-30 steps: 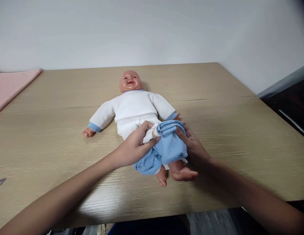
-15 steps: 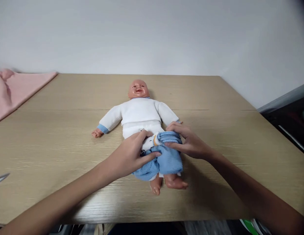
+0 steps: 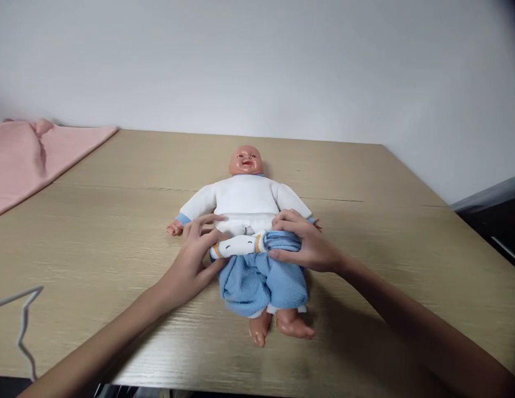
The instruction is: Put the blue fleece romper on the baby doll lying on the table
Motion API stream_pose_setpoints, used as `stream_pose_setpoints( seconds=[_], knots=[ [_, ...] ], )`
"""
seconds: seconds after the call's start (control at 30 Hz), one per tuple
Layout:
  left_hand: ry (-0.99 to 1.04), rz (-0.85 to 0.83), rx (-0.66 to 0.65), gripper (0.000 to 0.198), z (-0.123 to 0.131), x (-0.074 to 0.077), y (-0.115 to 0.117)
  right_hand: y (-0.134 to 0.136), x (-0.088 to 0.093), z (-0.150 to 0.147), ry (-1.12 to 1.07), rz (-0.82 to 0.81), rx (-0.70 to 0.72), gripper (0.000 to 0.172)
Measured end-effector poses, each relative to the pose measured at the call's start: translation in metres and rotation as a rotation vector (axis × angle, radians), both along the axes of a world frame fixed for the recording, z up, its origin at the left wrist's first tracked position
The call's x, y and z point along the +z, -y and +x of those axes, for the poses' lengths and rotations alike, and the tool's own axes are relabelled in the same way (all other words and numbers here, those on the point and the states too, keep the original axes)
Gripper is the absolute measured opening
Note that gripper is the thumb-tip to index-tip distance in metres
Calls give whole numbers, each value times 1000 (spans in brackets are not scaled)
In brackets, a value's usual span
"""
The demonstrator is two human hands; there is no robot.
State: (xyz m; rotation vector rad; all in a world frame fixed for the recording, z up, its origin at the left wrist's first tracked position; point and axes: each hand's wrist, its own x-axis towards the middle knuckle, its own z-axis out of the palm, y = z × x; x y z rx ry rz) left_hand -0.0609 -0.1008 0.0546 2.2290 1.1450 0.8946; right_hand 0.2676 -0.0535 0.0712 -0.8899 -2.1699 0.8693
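Observation:
A baby doll (image 3: pixel 246 193) lies on its back with its head away from me, in a white long-sleeved top with blue cuffs. Blue fleece pants (image 3: pixel 244 284) cover its legs down to the ankles, and its bare feet stick out toward me. The rolled waistband (image 3: pixel 238 246), white with orange bands and small dark marks, sits across the hips below the top's hem. My left hand (image 3: pixel 199 246) grips the waistband at its left end, thumb below and fingers above. At the right end, my right hand (image 3: pixel 301 240) pinches the bunched blue cloth.
The doll lies on a wooden table (image 3: pixel 116 237) against a pale wall. A pink cloth (image 3: pixel 45 157) is spread at the far left corner. A thin grey bent wire or cord (image 3: pixel 24 320) shows at the near left. Something dark (image 3: pixel 493 215) stands beyond the right edge.
My left hand has moved from the middle front of the pants to the left end of the waistband, uncovering its white front. My right hand keeps its hold. The view has shifted slightly.

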Motion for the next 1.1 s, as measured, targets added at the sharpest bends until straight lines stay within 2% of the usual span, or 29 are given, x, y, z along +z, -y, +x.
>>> stream_pose_setpoints(
  seconds=[0.1, 0.2, 0.27, 0.33, 0.43, 0.5, 0.57, 0.7, 0.77, 0.83, 0.93, 1.03, 1.1],
  knots=[
    [80, -58, -24, 14, 2, -5, -11, -3, -6, -12, -136, -166, -67, 24],
    [170, -188, 20, 16, 5, -1, -36, -13, -20, -21, -305, -346, -189, 32],
    [184, -252, 33, 22, 6, 5, -56, -22, -27, -25, -321, -392, -264, 36],
    [193, -344, 5, 29, 7, 10, -74, -30, -30, -27, -280, -387, -306, 37],
    [222, -557, -139, 40, 4, 16, -93, -36, -27, -26, -193, -290, -313, 32],
    [197, -622, -225, 42, 2, 16, -99, -35, -22, -25, -128, -205, -319, 27],
    [127, -491, -205, 42, 1, 14, -101, -33, -18, -24, -86, -116, -335, 26],
    [33, 81, -79, 28, 3, 4, -99, -29, -11, -25, -68, 130, -415, 16],
    [28, 156, -88, 23, 5, 1, -100, -28, -11, -25, -53, 174, -433, 15],
    [41, 44, -89, 28, 6, -1, -104, -33, -14, -26, -45, 69, -435, 17],
    [113, -277, -95, 40, 8, 2, -118, -56, -22, -28, -72, -157, -420, 25],
    [216, -609, -153, 52, 11, 5, -135, -86, -29, -29, -118, -276, -345, 29],
    [230, -704, -176, 55, 12, 5, -141, -97, -33, -27, -142, -331, -306, 30]
  ],
)
